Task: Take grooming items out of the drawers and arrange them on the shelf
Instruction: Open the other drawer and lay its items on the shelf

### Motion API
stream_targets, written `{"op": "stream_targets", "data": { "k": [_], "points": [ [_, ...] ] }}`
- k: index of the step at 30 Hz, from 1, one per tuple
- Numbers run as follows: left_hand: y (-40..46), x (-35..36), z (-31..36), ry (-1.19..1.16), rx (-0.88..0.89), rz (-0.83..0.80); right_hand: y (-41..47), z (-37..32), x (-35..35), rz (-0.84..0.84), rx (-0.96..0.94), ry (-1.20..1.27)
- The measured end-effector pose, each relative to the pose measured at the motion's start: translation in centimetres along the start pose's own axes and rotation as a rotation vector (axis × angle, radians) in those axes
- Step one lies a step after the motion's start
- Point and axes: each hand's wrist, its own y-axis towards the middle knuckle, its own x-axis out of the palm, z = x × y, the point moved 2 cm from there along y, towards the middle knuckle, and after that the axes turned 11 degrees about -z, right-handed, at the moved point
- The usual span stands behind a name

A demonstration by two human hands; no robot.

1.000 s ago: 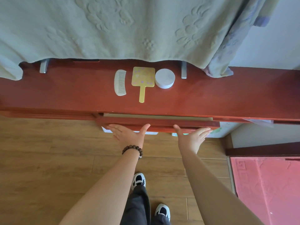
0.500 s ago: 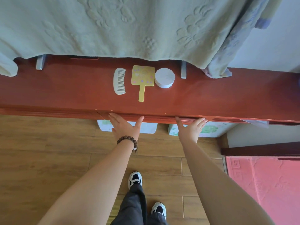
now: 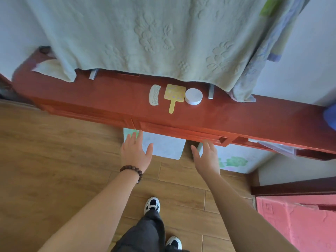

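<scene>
Left hand (image 3: 135,153): grip spread, palm down, empty, just below the drawer front; bead bracelet (image 3: 132,170) on the wrist.
Right hand (image 3: 207,157): grip spread, empty, fingertips near the drawer's lower edge.
Drawer (image 3: 181,132): red, pushed in flush.
Shelf (image 3: 91,99): red top, carrying three items in a row.
Comb (image 3: 154,95): white, leftmost.
Hand mirror (image 3: 174,96): yellow, in the middle, handle toward the person.
Round tin (image 3: 193,96): white, rightmost, just beside the mirror.
Towel (image 3: 145,37): pale green, hanging behind the row.

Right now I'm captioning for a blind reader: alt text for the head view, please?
Two empty open hands, left hand and right hand, hover below a red wooden shelf holding a white plastic comb, yellow square hand mirror and white round container.
</scene>
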Motion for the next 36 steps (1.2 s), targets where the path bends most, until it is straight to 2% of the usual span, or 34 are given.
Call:
{"op": "stream_targets", "data": {
  "k": [9,17,28,36],
  "points": [
    [-7.6,-3.6,-7.0,0.070,-0.096,0.057,-5.1,-4.9,5.9,-0.179,-0.151,-0.154],
    [-6.0,-7.1,-14.7,0.077,-0.088,0.054,-5.7,-11.8,12.3,-0.204,-0.228,-0.243],
    [3.2,-15.7,-30.8,0.170,0.106,-0.036,-3.2,-26.6,26.1,-0.164,-0.077,-0.201],
    [8.5,-17.0,-35.9,0.161,0.159,-0.129,-1.3,-30.9,29.5,-0.131,0.040,-0.170]
  ]
}}
